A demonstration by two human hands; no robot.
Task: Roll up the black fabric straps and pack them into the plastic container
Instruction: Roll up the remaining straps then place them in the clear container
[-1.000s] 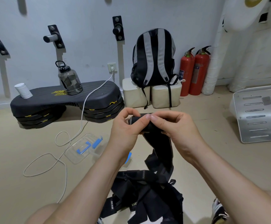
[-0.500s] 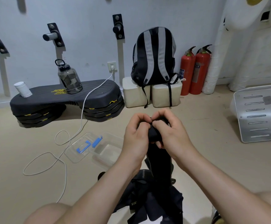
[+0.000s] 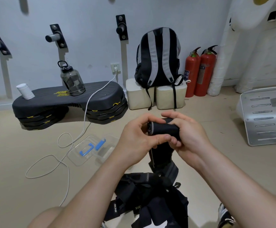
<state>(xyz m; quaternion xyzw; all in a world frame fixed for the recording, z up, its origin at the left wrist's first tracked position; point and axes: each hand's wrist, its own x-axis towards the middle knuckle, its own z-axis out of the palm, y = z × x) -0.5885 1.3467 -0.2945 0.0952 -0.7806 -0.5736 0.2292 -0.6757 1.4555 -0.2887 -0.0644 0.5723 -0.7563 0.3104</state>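
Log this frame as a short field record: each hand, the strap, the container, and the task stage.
left hand: grips the left end of the strap roll
right hand: curled round the roll's right side
strap roll: partly wound, with its tail hanging down to the strap pile
plastic container: open on the floor, left of the hands; no strap seen inside
lid: lies beside the container, blue clips
stage: rolling; nothing packed yet

strap pile (image 3: pixel 150 195): "XUE" | step platform (image 3: pixel 51 100): yellow "JOIN", rest unreadable
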